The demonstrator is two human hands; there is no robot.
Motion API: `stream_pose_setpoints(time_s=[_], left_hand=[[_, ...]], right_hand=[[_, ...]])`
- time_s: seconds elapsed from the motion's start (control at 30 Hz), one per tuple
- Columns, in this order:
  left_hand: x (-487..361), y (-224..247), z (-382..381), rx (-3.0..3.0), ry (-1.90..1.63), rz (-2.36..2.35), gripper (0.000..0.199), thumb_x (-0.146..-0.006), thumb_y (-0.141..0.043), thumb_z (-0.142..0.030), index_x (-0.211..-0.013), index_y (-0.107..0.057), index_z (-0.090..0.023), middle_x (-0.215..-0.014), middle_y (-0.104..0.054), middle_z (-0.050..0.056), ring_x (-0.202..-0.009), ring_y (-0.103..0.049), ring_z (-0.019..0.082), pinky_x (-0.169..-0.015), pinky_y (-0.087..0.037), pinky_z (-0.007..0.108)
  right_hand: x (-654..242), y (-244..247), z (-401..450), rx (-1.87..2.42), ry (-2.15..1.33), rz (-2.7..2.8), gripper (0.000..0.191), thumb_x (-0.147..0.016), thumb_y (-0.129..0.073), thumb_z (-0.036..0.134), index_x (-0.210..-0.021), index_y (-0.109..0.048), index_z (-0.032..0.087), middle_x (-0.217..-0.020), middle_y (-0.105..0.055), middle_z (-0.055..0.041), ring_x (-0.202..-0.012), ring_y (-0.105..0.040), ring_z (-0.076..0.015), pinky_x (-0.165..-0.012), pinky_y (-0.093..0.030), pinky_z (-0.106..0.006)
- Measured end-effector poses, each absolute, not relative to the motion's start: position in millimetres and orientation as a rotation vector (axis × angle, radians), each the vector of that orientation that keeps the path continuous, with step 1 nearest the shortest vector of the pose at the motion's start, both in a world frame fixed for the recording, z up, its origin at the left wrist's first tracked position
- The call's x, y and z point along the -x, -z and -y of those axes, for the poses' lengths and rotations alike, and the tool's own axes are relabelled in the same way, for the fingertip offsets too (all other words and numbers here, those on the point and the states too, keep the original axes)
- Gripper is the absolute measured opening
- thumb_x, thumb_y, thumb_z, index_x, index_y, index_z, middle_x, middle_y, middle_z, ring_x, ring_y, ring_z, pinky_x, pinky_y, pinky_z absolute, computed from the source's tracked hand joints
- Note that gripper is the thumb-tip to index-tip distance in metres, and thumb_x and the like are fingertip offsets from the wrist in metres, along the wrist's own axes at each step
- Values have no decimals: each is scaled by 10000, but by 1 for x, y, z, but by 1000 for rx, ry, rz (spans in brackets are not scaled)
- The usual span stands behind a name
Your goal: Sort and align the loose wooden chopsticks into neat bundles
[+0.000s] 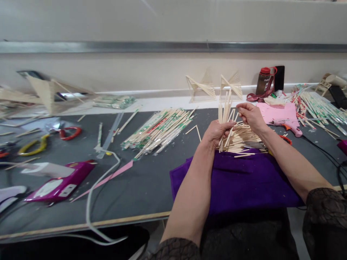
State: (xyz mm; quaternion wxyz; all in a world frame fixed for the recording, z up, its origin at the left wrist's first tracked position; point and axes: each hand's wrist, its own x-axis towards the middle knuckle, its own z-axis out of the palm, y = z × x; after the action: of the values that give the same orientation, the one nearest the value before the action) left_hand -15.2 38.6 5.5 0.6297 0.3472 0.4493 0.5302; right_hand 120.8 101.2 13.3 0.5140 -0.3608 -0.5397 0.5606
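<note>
My left hand (217, 133) is closed around a fanned bundle of pale wooden chopsticks (224, 108), which stand roughly upright with their tops spread. Just to its right, my right hand (251, 115) is raised with the fingertips pinched together; whatever they hold, if anything, is too small to make out. Beneath both hands lies a pile of loose chopsticks (241, 137) on a folded purple cloth (244, 184). A metal tool (253, 144) is partly hidden among the sticks.
Wrapped chopsticks (162, 130) lie left of the hands. A pink glue gun (291, 127) with a black cord rests at right. Two stick models (202, 86) and a red-capped bottle (264, 81) stand against the wall. A white cable (89, 202) hangs over the table's front edge.
</note>
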Motion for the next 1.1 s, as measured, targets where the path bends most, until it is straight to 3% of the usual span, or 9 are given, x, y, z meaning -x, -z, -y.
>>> stream_pose_setpoints(time_s=[0.33,0.47,0.6,0.7,0.83,0.93,1.1], left_hand=[[18,-4,-39,-769,-1192,-1056,173,-595,-763,-136,-617,-591,-131,-454,-564,3,-324,-310,12,-327,-169,172],[16,-3,-39,-836,-1198,-1111,164,-595,-759,-146,-614,-597,-125,-453,-562,8,-329,-328,20,-344,-170,181],[12,-3,-38,-916,-1205,-1165,163,-574,-757,-125,-606,-598,-121,-461,-567,10,-347,-372,32,-358,-209,183],[11,-4,-36,-918,-1187,-1135,170,-576,-763,-124,-611,-597,-121,-459,-560,1,-342,-365,24,-355,-209,176],[12,-9,-34,-848,-1155,-1045,136,-632,-744,-123,-647,-610,-109,-474,-573,8,-333,-344,7,-333,-189,157],[17,-12,-37,-699,-1221,-985,98,-663,-723,-92,-708,-637,-98,-487,-570,-10,-334,-338,-6,-312,-204,129],[29,-16,-43,-452,-1432,-986,89,-728,-652,-10,-774,-643,-86,-555,-611,-7,-394,-478,-2,-293,-243,74]], right_hand=[[-141,-21,-116,877,-1346,1207,151,-714,-591,112,-860,-596,153,-614,-584,38,-452,-434,-36,-401,-267,-158],[-135,-27,-105,902,-1319,1436,110,-714,-587,130,-809,-638,150,-526,-493,61,-430,-369,-51,-410,-243,-191],[-127,-27,-99,936,-993,1705,48,-691,-620,136,-674,-654,166,-556,-535,32,-535,-434,-89,-477,-295,-212],[-126,-25,-101,937,-793,1757,134,-678,-626,99,-565,-606,169,-569,-542,22,-597,-463,-99,-519,-322,-211],[-136,-23,-112,978,-1161,1398,172,-777,-580,157,-607,-555,161,-502,-448,49,-434,-348,-53,-404,-219,-189],[-144,-21,-118,904,-1467,1239,151,-794,-601,168,-650,-571,134,-555,-481,44,-402,-315,-16,-364,-154,-159],[-138,-16,-109,958,-1678,1343,100,-757,-633,73,-662,-629,107,-538,-519,21,-407,-388,-16,-344,-208,-133]])
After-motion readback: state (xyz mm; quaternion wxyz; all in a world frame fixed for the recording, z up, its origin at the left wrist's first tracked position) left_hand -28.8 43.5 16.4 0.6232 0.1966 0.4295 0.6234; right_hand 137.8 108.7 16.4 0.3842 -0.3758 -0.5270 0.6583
